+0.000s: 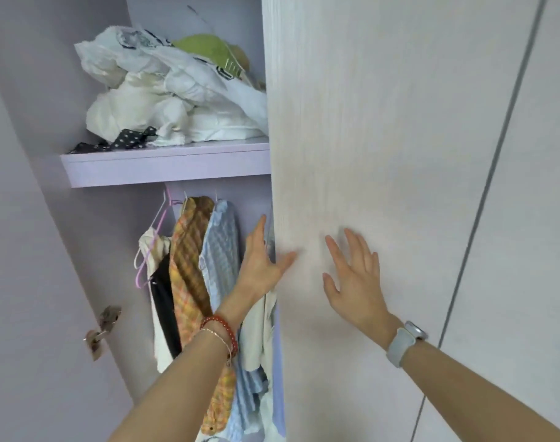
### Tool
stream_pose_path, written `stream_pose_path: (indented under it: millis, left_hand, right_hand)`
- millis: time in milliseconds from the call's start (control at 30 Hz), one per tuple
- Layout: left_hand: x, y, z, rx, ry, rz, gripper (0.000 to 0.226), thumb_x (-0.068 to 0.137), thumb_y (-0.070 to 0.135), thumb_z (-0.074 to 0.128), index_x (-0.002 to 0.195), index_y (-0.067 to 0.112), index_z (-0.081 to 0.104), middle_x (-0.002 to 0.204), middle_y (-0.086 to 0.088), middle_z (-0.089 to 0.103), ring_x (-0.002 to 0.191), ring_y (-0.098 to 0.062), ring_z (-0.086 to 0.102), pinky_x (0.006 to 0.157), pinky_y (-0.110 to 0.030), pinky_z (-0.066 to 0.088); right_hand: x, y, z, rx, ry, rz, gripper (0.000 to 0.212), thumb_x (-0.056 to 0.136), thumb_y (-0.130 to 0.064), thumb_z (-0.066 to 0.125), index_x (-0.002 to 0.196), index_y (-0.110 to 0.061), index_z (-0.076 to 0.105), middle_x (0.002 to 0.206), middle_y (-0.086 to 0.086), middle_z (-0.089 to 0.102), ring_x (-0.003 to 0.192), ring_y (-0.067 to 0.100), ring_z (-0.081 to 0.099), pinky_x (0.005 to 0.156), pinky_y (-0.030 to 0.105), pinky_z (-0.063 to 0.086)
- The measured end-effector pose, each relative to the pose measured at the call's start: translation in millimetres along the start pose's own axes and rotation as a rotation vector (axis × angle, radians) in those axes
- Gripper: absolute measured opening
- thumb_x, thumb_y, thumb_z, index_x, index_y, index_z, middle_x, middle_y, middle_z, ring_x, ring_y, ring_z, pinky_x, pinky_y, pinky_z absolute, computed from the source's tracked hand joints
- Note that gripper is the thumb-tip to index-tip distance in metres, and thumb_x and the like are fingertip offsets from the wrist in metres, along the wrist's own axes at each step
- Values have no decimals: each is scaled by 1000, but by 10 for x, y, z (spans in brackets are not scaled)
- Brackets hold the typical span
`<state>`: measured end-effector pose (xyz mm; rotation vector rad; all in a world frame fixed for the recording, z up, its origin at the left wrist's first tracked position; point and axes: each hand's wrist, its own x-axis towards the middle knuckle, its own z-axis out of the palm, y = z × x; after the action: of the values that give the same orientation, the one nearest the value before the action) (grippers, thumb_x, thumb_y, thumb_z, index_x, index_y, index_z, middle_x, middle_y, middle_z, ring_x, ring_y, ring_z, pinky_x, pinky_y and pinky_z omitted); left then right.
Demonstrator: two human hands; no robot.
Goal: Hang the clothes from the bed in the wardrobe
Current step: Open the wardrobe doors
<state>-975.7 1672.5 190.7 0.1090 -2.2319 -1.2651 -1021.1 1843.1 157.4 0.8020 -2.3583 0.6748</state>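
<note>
Pressing wardrobe door (383, 154): left hand (261, 264) and right hand (355, 275) both flat, fingers spread; risk of pinching blue striped shirt (222, 247) at door edge.

Open gap only on the left half of the lilac wardrobe interior (81, 237). Blocked on the right by the pale wood-grain door (383, 154), with the left hand (261, 263) hooked round its edge and the right hand (355, 275) spread flat on its face. Pretty crowded rail: orange plaid shirt (189, 266), blue striped shirt (222, 250), bare pink wire hanger (151, 247). Lilac shelf (163, 169) stuffed with crumpled white fabric (163, 100).
</note>
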Motion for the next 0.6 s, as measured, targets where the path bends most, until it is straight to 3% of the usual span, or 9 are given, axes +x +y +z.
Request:
stream_pose_path:
  millis: [67,167,333,467,600]
  left_hand:
    - [194,81,127,-172,-70,75,93,77,13,73,144,26,10,145,8,25,131,-6,28,105,-17,28]
    - [288,62,194,-328,-65,105,88,77,1,70,143,20,16,144,1,35,130,-11,37,107,-26,35]
    - [105,33,68,-382,-93,110,71,82,2,63,133,38,29,114,4,58,99,-6,59,82,-15,49]
    - [-210,65,-23,-395,-199,177,74,85,-1,57,130,49,26,105,13,57,91,-2,58,78,-14,48]
    - [-620,182,-76,-438,-333,253,75,87,-8,52,127,49,23,100,14,58,90,3,58,80,-11,45]
  right_hand:
    - [77,69,65,-36,-23,62,71,90,-29,48,144,-31,1,155,8,-5,142,25,-8,111,53,3]
    - [79,73,164,-15,-102,132,73,93,-35,44,137,-34,-15,154,6,-14,142,23,-13,115,51,6]
    - [-199,-72,270,115,-129,136,71,93,-37,46,138,-36,-10,155,5,-5,143,19,-1,117,40,11]
    - [-538,-238,229,253,-96,139,68,91,-40,48,138,-44,-1,150,-12,-8,142,8,-2,112,23,12]
    - [-901,-383,48,368,-37,227,70,83,-57,44,136,-49,0,152,-11,-9,141,2,-5,109,14,7]
